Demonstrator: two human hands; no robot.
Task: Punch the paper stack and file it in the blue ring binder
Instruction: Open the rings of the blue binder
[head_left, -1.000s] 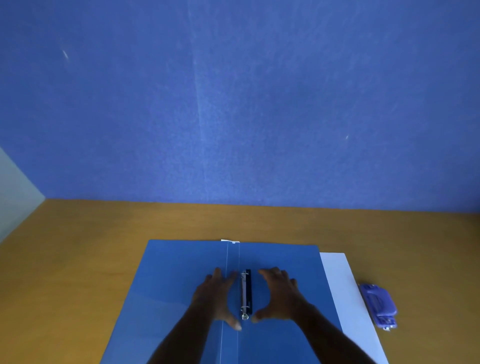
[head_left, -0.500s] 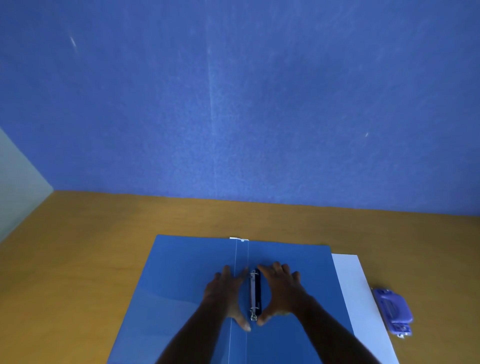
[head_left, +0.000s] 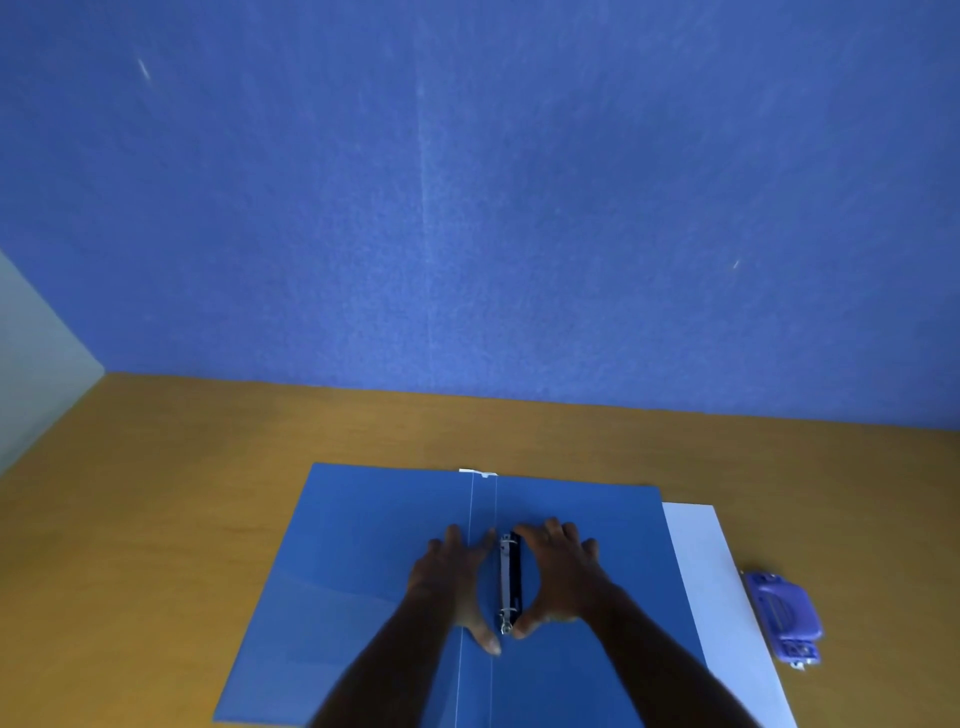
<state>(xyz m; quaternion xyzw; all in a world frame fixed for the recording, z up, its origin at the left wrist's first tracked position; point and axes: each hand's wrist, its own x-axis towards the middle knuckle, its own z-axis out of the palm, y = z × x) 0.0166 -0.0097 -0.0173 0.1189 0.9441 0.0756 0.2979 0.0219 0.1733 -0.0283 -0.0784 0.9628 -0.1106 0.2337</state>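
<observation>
The blue ring binder lies open and flat on the wooden desk. Its metal ring mechanism runs along the spine in the middle. My left hand rests on the binder just left of the mechanism, fingers spread, thumb near its lower end. My right hand mirrors it on the right side, fingertips at the mechanism's upper end and thumb at the lower ring. Whether the rings are open or closed, I cannot tell. The white paper stack lies partly under the binder's right edge. A purple hole punch sits right of the paper.
The wooden desk extends left and behind the binder to a blue wall. A grey wall stands at the far left.
Both hands have drawn in closer around the ring mechanism. The view has shifted a little, moving everything slightly rightward in the frame.
</observation>
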